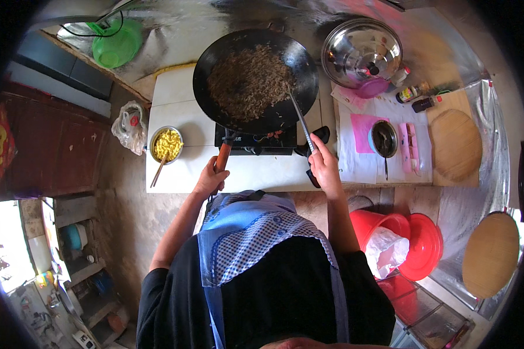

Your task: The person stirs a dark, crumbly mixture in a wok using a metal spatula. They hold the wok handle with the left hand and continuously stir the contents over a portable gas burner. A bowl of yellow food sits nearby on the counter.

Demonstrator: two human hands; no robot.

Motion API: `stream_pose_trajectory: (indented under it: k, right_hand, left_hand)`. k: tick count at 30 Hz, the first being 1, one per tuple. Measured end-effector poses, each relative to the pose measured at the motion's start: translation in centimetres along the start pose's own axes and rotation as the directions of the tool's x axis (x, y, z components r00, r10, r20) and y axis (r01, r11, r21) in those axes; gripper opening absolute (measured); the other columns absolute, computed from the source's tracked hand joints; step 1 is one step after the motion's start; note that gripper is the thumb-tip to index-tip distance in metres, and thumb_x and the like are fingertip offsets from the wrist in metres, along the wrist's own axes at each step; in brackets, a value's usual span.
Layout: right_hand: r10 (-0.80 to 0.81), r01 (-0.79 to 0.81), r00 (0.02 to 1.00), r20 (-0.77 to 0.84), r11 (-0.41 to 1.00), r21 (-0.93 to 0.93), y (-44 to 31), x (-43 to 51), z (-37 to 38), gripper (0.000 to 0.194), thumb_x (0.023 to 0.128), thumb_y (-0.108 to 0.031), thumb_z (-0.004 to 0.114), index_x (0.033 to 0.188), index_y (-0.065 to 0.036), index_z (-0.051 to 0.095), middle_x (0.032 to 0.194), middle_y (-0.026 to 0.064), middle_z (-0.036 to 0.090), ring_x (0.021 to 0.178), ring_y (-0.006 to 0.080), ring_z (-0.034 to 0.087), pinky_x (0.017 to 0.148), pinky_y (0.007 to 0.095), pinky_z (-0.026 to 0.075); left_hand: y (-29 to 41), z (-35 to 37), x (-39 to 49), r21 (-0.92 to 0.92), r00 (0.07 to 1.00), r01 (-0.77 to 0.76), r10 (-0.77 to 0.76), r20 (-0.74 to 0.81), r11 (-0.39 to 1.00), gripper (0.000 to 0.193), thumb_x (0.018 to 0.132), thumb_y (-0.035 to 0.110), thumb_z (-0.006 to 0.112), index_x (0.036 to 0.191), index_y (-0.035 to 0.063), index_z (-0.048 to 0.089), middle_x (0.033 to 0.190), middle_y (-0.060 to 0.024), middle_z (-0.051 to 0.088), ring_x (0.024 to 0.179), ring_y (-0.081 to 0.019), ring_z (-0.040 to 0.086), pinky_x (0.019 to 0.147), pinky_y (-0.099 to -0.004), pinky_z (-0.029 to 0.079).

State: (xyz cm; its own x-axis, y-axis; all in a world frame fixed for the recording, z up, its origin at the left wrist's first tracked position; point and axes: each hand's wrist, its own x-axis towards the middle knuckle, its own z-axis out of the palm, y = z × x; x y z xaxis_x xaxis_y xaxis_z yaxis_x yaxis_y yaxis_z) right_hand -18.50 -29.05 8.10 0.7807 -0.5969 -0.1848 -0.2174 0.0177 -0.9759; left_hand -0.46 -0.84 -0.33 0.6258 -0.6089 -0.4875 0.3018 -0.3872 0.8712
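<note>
A large black wok (303,65) sits over a black portable cooker (258,146) and holds a heap of brown, crumbly food (251,83). My left hand (212,176) is closed around the wok's wooden handle (224,155). With my right hand (324,163) I grip the metal handle of a cooking spatula (301,117), its far end down in the food at the wok's right side; its blade is hidden there. Left of the cooker stands a metal bowl (181,150) of yellow scrambled egg (167,145), with wooden chopsticks (158,172) leaning out over its rim.
At the right are a glass lid (358,48), sauce bottles (412,92), a bowl of dark sauce with a spoon (384,138), a pink spice box (408,148) and a round wooden board (456,145). A green basket (118,43) is far left; a red bucket (375,218) stands below.
</note>
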Motion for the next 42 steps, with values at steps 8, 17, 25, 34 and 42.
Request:
stream_pose_trajectory:
  k: [8, 17, 25, 34, 42]
  right_hand:
    - [-0.138, 0.125, 0.990, 0.031, 0.956, 0.264, 4.7, -2.2, 5.2, 0.048, 0.099, -0.013, 0.046, 0.145, -0.011, 0.035, 0.071, -0.0004, 0.050, 0.054, 0.0037, 0.039, 0.047, 0.0184, 0.032]
    - [-0.103, 0.096, 0.993, -0.063, 0.990, -0.105, 7.8, -5.4, 8.7, 0.047, 0.099, -0.012, 0.042, 0.146, -0.013, 0.036, 0.069, -0.0047, 0.041, 0.057, 0.0033, 0.036, 0.052, 0.0167, 0.032]
    - [0.098, -0.076, 0.995, -0.028, 0.897, 0.435, 6.7, -6.4, 11.2, 0.046, 0.099, -0.012, 0.042, 0.144, -0.015, 0.036, 0.067, -0.0027, 0.040, 0.052, 0.0044, 0.034, 0.044, 0.0188, 0.028]
    - [0.203, -0.112, 0.978, -0.054, 0.724, 0.680, 3.6, -7.9, 12.1, 0.032, 0.098, -0.016, 0.048, 0.129, -0.010, 0.051, 0.075, -0.0005, 0.048, 0.051, 0.0060, 0.039, 0.042, 0.0188, 0.029]
    - [0.238, -0.051, 0.940, -0.245, 0.806, 0.589, -1.2, -2.0, 7.9, 0.040, 0.094, -0.005, 0.046, 0.134, -0.007, 0.043, 0.080, 0.0055, 0.053, 0.053, 0.0102, 0.045, 0.039, 0.0214, 0.033]
  left_hand:
    - [0.0, -0.4, 0.0, 0.002, 0.998, 0.057, -0.057, 0.039, 0.998, 0.052, 0.081, 0.013, 0.068, 0.123, -0.0017, 0.040, 0.066, -0.0040, 0.052, 0.047, -0.0126, 0.054, 0.043, -0.0266, 0.044]
    - [0.2, -0.7, 0.6, -0.185, 0.974, 0.101, -0.059, 0.218, 0.977, 0.040, 0.084, 0.010, 0.064, 0.115, 0.0007, 0.042, 0.062, -0.0032, 0.048, 0.039, -0.0133, 0.047, 0.036, -0.0282, 0.039]
    - [-0.1, -1.3, 0.6, -0.235, 0.967, 0.118, -0.058, 0.246, 0.965, 0.040, 0.084, 0.011, 0.064, 0.115, 0.0013, 0.041, 0.061, -0.0036, 0.048, 0.039, -0.0141, 0.047, 0.035, -0.0290, 0.038]
    - [-0.3, -1.2, 0.7, -0.258, 0.954, 0.109, -0.028, 0.297, 0.960, 0.047, 0.085, 0.013, 0.065, 0.122, 0.0013, 0.038, 0.060, -0.0031, 0.049, 0.038, -0.0127, 0.047, 0.034, -0.0270, 0.037]
    - [0.2, -1.4, 0.4, -0.226, 0.950, 0.113, -0.038, 0.311, 0.967, 0.049, 0.086, 0.014, 0.064, 0.125, 0.0012, 0.036, 0.060, -0.0021, 0.048, 0.040, -0.0111, 0.047, 0.036, -0.0253, 0.039]
